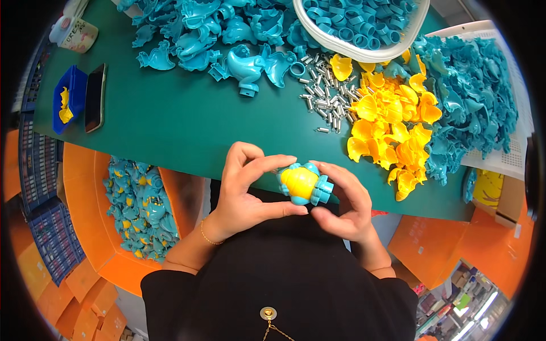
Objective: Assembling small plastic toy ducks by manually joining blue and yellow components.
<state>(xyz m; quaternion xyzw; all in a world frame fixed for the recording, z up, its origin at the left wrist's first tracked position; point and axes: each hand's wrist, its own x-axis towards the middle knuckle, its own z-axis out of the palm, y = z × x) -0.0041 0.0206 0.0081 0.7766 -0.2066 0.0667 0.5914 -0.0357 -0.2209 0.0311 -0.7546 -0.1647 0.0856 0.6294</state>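
Note:
A teal plastic toy figure with a rounded yellow belly (pixel 300 182) is held sideways over the table's near edge. My left hand (pixel 242 184) grips it from the left, thumb below and index finger above. On the other side, my right hand (pixel 348 203) has its fingers around the toy's teal collar-like end. Beyond my hands lie loose metal springs (pixel 324 94) and a heap of curved yellow plastic pieces (pixel 392 122). Teal half-shells (pixel 199 31) are piled at the back, where one teal figure-shaped part (pixel 244 67) lies nearest me.
A white tub of teal rings (pixel 335 48) stands at the back, beside a large pile of small teal parts (pixel 475 91). At left are a phone (pixel 95 98), a blue tray (pixel 75 85) and a cup (pixel 79 37). An orange box (pixel 94 227) below holds similar teal-and-yellow toys.

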